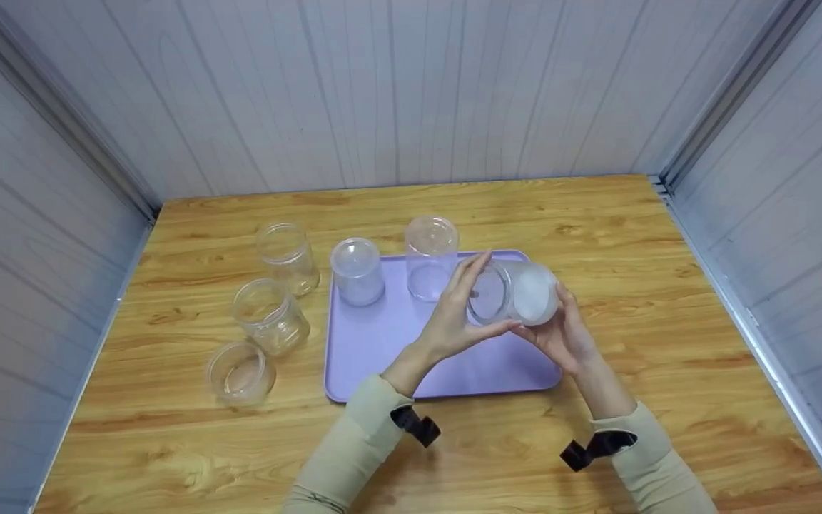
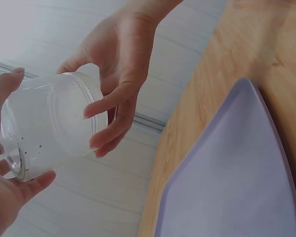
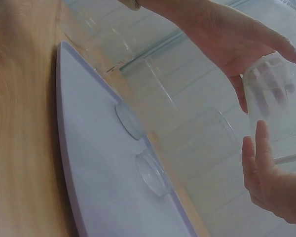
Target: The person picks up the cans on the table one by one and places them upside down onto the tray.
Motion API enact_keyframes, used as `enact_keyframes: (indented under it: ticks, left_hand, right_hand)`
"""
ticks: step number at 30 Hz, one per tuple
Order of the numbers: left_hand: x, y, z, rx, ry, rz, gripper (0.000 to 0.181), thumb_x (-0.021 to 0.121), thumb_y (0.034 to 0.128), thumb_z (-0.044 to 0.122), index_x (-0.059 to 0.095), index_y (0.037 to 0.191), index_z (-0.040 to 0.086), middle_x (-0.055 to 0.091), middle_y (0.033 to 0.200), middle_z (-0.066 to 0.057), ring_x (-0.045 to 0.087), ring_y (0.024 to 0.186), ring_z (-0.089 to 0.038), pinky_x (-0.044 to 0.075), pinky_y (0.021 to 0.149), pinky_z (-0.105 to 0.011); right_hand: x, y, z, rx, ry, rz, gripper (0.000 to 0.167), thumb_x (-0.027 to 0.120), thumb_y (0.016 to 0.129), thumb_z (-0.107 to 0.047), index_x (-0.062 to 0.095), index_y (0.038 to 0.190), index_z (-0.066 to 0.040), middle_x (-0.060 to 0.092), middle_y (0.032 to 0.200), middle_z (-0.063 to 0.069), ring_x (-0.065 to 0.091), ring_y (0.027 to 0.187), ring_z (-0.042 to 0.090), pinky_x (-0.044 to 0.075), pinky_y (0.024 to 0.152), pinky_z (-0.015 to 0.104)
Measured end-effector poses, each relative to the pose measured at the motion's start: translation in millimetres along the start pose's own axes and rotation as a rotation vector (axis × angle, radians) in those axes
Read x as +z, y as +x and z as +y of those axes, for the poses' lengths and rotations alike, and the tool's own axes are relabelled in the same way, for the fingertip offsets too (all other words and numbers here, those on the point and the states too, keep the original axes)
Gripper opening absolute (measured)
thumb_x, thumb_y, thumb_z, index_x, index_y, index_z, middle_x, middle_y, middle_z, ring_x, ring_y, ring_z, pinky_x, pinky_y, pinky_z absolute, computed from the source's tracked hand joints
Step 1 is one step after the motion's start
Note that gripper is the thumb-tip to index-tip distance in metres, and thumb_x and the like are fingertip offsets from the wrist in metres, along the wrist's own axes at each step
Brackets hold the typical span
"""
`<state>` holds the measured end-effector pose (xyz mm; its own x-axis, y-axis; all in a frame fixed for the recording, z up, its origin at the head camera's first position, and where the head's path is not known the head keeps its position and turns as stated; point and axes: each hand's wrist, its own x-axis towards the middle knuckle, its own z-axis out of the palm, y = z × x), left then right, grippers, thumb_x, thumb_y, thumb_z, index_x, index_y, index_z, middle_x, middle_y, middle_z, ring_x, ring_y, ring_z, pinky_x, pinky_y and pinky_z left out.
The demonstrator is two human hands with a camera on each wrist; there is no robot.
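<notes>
Both hands in play: my left hand (image 1: 452,314) and right hand (image 1: 562,335) grip the tilted jar (image 1: 513,293) above the purple tray (image 1: 375,357). I read this as mid-handling; next calls for light, even pressure on that smooth, clear, plastic-looking cylinder. Two more jars (image 1: 357,275) stand on the tray.

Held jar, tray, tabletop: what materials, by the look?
Held jar: probably clear plastic, possibly glass; glossy, fingers show through its wall.
Tray: likely plastic, satin; uniform lilac, smooth raised rim.
Tabletop: wood or wood-look laminate, perhaps low sheen; grain pattern shows.
</notes>
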<state>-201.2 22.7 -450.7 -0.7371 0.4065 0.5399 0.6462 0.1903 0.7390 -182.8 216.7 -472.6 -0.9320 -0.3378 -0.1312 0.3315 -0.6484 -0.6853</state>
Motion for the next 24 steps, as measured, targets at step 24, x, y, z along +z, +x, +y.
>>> enact_keyframes:
  ticks: [24]
  left_hand:
    - [2.1, 22.6, 2.3, -0.058, 0.24, -0.03, 0.09, 0.071, 0.0677, 0.046, 0.03, 0.137, 0.007, 0.038, 0.13, -0.008, 0.037, 0.119, -0.017, 0.034, 0.096, -0.029]
  right_hand:
    - [-21.0, -4.5, 7.5, -0.086, -0.24, 0.278, 0.033, 0.03, 0.097, -0.029, 0.061, 0.094, -0.015, 0.063, 0.088, 0.002, 0.058, 0.085, 0.02, 0.048, 0.073, 0.032]
